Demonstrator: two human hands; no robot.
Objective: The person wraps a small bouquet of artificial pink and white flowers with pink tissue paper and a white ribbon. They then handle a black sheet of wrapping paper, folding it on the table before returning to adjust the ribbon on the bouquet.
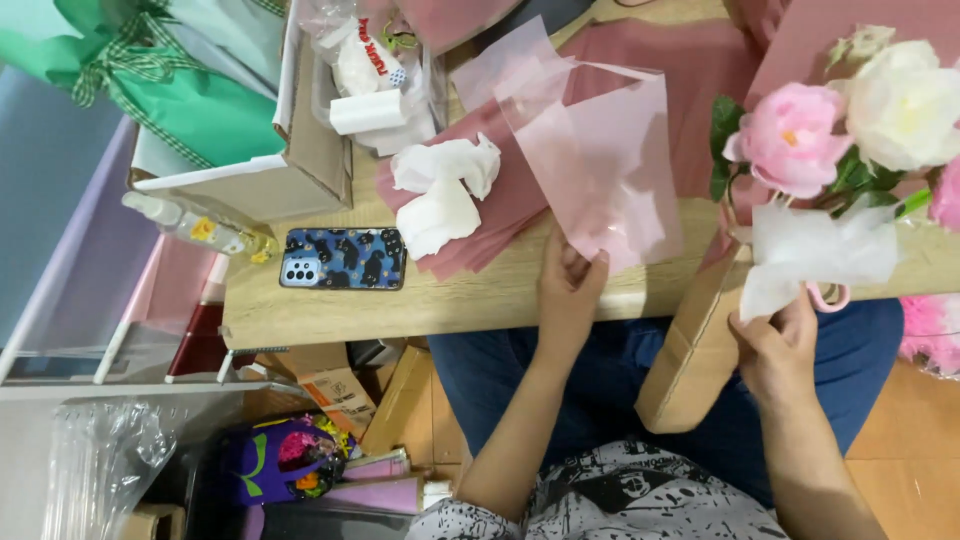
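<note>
Head view, looking straight down over a wooden surface (480,295), and both hands are busy. The left hand (570,285) is up at the near edge, its grip pinched tight on the lower corner of a translucent pink sheet (600,160). That sheet lifts up and away from the fingers, standing over a stack of darker pink paper (690,80) that lies flat across the surface.

Over on the other side, the right hand (780,345) has its grip closed around the wrapped base of a flower bunch (850,130). White tissue (815,255) is bundled around the stems just above the fingers, and a small pink loop, perhaps a handle, peeks out beside the hand, though it is too hidden to say for sure. The bunch shows a pink bloom, a big white one next to it, and green leaves between them.

Left of the pink stack sit crumpled white tissue pieces (445,190), touching its edge. Nearer the front lies a phone (343,258) in a blue patterned case, face down, with a small spray bottle (195,228) just beside it. Behind those stands an open cardboard box (300,150), with green wrapping paper (180,90) and a checked ribbon bunched against it.

Below the surface, a cardboard piece (690,350) leans against the person's blue trousers, between the two arms.
</note>
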